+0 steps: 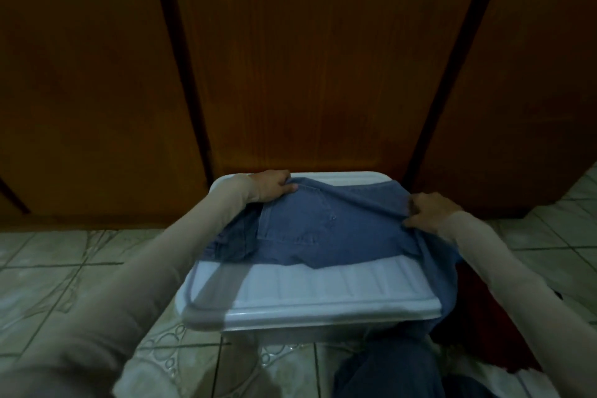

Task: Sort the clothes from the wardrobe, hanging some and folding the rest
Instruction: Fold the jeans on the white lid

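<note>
Nearest me, the white plastic lid (323,287) carries the blue jeans (310,223), one end trailing off its right edge toward the floor. I see my left hand (273,187) and right hand (431,212) both pinching the far fold with curled fingers. Beyond stand the wardrobe doors (307,58); I reckon that hanging weight could drag the fold crooked.

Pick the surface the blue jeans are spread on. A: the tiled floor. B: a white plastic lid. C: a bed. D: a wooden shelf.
B: the blue jeans lie across the white ribbed plastic lid, while the left hand and right hand grip their far edge.
</note>
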